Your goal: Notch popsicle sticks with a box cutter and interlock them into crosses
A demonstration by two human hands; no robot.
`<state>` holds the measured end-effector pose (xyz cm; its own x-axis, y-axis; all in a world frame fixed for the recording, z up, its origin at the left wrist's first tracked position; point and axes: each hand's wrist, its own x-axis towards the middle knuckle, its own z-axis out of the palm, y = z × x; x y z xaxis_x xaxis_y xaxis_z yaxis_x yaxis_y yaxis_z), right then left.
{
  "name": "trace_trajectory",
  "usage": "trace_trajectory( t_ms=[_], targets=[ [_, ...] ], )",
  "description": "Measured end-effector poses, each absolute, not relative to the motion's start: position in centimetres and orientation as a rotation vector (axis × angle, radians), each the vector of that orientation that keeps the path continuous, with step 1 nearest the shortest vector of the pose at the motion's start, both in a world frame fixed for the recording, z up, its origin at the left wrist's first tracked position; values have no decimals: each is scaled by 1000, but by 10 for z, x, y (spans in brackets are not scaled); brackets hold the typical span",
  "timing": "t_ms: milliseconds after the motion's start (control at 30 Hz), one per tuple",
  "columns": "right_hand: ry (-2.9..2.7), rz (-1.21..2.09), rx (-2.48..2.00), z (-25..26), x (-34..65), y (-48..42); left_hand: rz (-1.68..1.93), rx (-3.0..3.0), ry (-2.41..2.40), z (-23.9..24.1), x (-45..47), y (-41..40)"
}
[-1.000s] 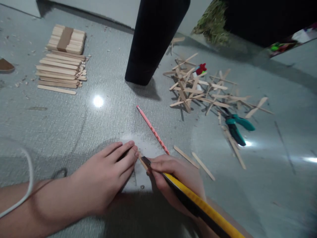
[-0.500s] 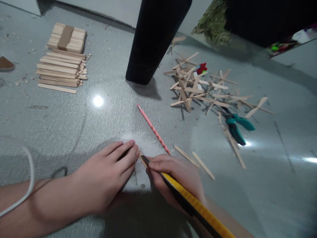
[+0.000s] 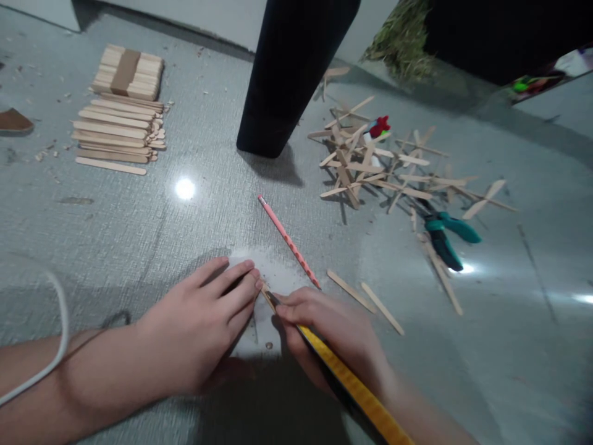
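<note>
My left hand bends over a white board, its fingertips pressing down a wooden craft stick; most of the stick is hidden beneath them. In my right hand is a yellow and black utility knife, gripped near the front. Its blade meets the stick just right of my left fingertips. Beyond the hands lies a pink pencil. Two loose craft sticks rest to the right of my right hand.
Far left, a paper-banded bundle of sticks lies behind loose sticks. A tall black object stands at the back. On the right are crossed sticks and green-handled pliers. A white cable passes over my left forearm.
The knife blade has turned and shifted slightly against the stick, and the handle's rear end has swung left. My left hand stays in place. The whole view shifts a little.
</note>
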<state>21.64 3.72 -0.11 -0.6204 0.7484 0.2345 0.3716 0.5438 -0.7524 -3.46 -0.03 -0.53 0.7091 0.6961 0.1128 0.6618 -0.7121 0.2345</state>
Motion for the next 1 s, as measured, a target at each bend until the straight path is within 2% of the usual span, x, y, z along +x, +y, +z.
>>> trace_trajectory(
  t_ms=[600, 867, 1000],
  targets=[
    [-2282, 922, -858, 2, 222, 38, 305, 2727, 1090, -4, -35, 2],
    [-1929, 916, -932, 3, 217, 46, 336, 2706, 1079, -3, -33, 3],
    [-1976, 911, -927, 1, 214, 45, 367, 2687, 1066, -3, -35, 4]
  ],
)
